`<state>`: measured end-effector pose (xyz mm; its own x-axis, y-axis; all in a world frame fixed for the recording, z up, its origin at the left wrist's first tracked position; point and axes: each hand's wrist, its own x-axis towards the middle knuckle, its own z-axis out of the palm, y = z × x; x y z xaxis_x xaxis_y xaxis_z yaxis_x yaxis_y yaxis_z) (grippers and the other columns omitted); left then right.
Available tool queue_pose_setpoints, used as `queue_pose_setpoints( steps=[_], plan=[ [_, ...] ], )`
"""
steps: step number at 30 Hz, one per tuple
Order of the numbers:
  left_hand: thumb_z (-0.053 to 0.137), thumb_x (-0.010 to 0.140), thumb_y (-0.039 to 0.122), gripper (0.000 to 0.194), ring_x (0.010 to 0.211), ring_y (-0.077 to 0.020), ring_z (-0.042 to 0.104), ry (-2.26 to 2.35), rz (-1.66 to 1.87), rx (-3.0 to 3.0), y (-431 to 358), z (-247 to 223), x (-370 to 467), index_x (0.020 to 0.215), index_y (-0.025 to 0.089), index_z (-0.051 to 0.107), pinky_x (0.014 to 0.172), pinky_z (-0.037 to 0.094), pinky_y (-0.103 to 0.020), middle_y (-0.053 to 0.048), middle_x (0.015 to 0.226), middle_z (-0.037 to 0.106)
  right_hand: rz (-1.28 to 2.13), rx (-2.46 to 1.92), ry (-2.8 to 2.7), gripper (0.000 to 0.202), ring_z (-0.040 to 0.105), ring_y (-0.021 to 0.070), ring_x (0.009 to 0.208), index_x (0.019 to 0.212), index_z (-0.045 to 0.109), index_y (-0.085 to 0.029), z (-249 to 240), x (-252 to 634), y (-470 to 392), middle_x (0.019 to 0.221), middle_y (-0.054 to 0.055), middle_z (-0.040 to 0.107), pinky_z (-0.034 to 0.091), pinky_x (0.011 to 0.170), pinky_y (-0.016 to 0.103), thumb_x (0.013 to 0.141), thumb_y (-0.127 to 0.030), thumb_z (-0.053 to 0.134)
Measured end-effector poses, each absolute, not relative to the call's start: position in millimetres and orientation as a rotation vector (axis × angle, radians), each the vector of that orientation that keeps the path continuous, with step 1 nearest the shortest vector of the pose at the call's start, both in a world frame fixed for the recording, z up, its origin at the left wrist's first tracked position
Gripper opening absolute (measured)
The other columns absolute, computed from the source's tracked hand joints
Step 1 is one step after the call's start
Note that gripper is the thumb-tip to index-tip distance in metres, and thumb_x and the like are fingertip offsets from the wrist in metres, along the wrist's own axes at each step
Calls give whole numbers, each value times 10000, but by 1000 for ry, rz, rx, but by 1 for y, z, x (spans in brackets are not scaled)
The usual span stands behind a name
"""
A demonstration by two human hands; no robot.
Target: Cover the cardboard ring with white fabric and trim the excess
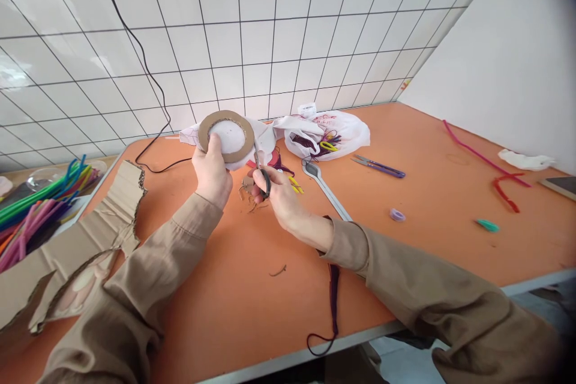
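Observation:
My left hand (pixel 211 177) grips a flat brown cardboard ring (pixel 224 115), raised above the table with the thumb over its lower edge. White material shows through the ring's opening. In my right hand (pixel 290 207) is a pair of scissors (pixel 266 183) with dark handles. Their blades point up and touch or nearly touch the ring's right edge. Thin cardboard trimmings (pixel 252 207) lie below the hands, and one curled scrap (pixel 278 271) rests nearer to me.
Torn cardboard (pixel 105 210) and colourful pipe cleaners (pixel 31 222) lie at left. A white plastic bag (pixel 353 132) stands at the back. Purple-handled snips (pixel 380 167), a lilac roll (pixel 397 215) and a red pipe cleaner (pixel 506 195) lie at right. A dark tassel (pixel 333 294) hangs over the front edge.

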<state>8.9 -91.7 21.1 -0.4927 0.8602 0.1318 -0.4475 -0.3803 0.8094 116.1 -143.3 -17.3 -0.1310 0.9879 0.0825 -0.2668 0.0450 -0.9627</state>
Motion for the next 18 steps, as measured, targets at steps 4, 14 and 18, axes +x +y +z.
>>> queue_pose_setpoints(
  steps=[4, 14, 18],
  plan=[
    [592, 882, 207, 75, 1142, -201, 640, 935, 1898, 681, -94, 24, 9, 915, 180, 654, 900, 532, -260, -98, 1183, 705, 1394, -873, -1125, 318, 521, 111, 534, 825, 566, -195, -20, 117, -144, 623, -28, 563, 420, 571, 276, 766, -497, 650],
    [588, 886, 180, 120, 1198, -253, 626, 966, 1941, 561, -84, 38, -8, 986, 168, 652, 984, 539, -390, -127, 1238, 680, 1462, -868, -1225, 376, 598, 147, 593, 951, 498, -217, -20, 117, -153, 683, -34, 610, 503, 632, 321, 710, -393, 726],
    [571, 913, 188, 135, 1198, -232, 624, 923, 1937, 502, -75, 37, -18, 1033, 172, 630, 954, 559, -346, -124, 1281, 665, 1185, -974, -1587, 345, 604, 159, 624, 937, 490, -235, -22, 118, -161, 673, -42, 610, 468, 608, 290, 696, -254, 736]
  ],
)
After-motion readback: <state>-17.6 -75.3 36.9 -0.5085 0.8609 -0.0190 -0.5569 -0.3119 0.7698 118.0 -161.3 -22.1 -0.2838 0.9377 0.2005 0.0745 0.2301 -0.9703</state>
